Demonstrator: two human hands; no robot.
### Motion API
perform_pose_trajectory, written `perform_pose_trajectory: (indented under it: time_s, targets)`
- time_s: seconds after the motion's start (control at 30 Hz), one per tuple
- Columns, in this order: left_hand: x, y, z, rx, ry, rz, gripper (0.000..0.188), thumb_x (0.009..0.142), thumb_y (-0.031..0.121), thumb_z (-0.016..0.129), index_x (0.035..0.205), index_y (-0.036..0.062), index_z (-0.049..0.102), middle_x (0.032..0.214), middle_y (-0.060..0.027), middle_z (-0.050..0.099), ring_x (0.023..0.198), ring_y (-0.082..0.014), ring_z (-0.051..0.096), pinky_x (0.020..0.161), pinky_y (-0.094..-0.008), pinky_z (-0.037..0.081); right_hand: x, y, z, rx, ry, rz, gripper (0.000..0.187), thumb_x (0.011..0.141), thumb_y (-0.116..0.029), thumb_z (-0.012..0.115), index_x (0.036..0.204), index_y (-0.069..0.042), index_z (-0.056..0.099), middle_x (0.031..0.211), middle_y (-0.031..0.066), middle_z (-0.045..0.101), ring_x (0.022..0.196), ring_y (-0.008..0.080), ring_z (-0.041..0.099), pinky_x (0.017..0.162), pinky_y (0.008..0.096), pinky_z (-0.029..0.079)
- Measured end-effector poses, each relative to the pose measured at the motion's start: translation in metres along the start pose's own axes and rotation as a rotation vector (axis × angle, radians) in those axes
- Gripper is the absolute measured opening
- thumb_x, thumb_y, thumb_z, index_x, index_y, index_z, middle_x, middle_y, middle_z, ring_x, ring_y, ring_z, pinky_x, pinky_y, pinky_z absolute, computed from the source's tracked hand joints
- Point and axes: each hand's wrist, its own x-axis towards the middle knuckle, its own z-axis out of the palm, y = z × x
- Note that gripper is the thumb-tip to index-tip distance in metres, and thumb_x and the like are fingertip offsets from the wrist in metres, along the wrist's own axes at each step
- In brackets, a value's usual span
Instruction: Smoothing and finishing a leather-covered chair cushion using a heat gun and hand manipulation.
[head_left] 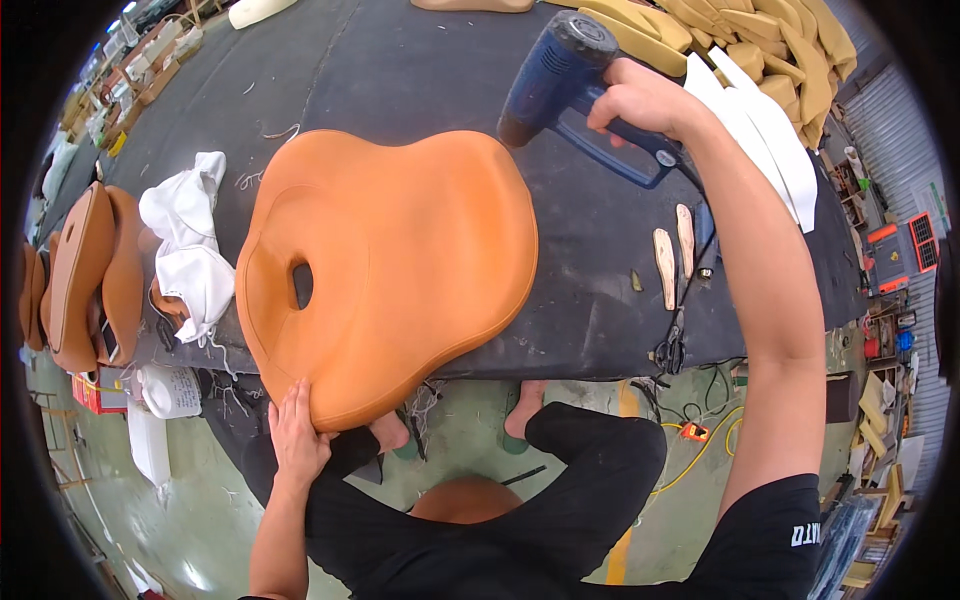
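A large orange-tan seat cushion (420, 240) with a smooth leather-like cover and an oval hole lies on the dark table, its near edge overhanging the table's front. My left hand (297, 437) rests at that near left edge, fingers laid along the top of the cover. In my right hand (645, 100) is a blue heat gun (560, 75), gripped by its handle above the cushion's right side. Its nozzle points down toward the cushion's far right edge, apart from it.
White cloth (190, 240) lies left of the cushion, beside stacked tan cushions (85, 270). Right of it are two wooden-handled tools (664, 268) and black scissors (672, 350). Yellow foam pieces (760, 40) and white strips (760, 130) lie at the far right. The dark table (400, 80) ends before my knees.
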Motion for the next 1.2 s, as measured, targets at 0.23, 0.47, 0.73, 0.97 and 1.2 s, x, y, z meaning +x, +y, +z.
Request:
perform_pose_trajectory:
  time_s: [0.23, 0.47, 0.73, 0.97, 1.2]
  targets:
    - [-0.002, -0.006, 0.013, -0.110, 0.057, 0.007, 0.102, 0.065, -0.003, 0.083, 0.158, -0.0017, 0.042, 0.151, -0.0275, 0.055, 0.145, -0.0454, 0.050, 0.123, -0.0522, 0.037, -0.014, -0.005, -0.004, -0.007, -0.087, 0.075, 0.024, 0.077, -0.003, 0.073, 0.097, 0.008, 0.066, 0.081, 0.0137, 0.070, 0.061, 0.0213, 0.070, 0.051, 0.0354, 0.054]
    - [-0.002, 0.001, 0.007, -0.155, 0.040, -0.015, 0.104, 0.065, 0.000, 0.088, 0.158, -0.0018, 0.041, 0.154, -0.0284, 0.052, 0.146, -0.0458, 0.048, 0.123, -0.0516, 0.037, -0.011, 0.003, -0.001, -0.031, 0.010, 0.028, 0.027, 0.078, -0.003, 0.073, 0.100, 0.009, 0.065, 0.082, 0.0144, 0.070, 0.061, 0.0222, 0.070, 0.052, 0.0357, 0.054]
    - [-0.001, 0.001, 0.011, -0.172, 0.018, -0.042, 0.107, 0.064, 0.000, 0.090, 0.159, 0.0006, 0.041, 0.155, -0.0263, 0.051, 0.147, -0.0450, 0.047, 0.123, -0.0512, 0.038, 0.002, -0.005, 0.007, -0.007, 0.018, 0.037, 0.019, 0.079, -0.006, 0.072, 0.090, 0.008, 0.067, 0.077, 0.0141, 0.070, 0.061, 0.0221, 0.071, 0.052, 0.0361, 0.054]
    - [-0.001, -0.002, 0.008, -0.162, 0.025, -0.038, 0.107, 0.063, 0.000, 0.089, 0.159, 0.0004, 0.041, 0.155, -0.0262, 0.050, 0.147, -0.0451, 0.047, 0.123, -0.0512, 0.038, -0.008, 0.001, -0.005, 0.016, -0.065, 0.133, 0.022, 0.080, -0.003, 0.073, 0.096, 0.010, 0.065, 0.081, 0.0151, 0.071, 0.060, 0.0231, 0.071, 0.049, 0.0363, 0.055]
    - [-0.002, 0.000, 0.011, -0.162, 0.021, -0.040, 0.106, 0.064, 0.001, 0.090, 0.158, 0.0002, 0.042, 0.156, -0.0260, 0.050, 0.147, -0.0449, 0.047, 0.123, -0.0510, 0.038, 0.041, -0.006, -0.005, 0.100, -0.047, 0.082, 0.016, 0.082, -0.009, 0.072, 0.083, 0.007, 0.071, 0.076, 0.0138, 0.071, 0.060, 0.0221, 0.070, 0.048, 0.0367, 0.054]
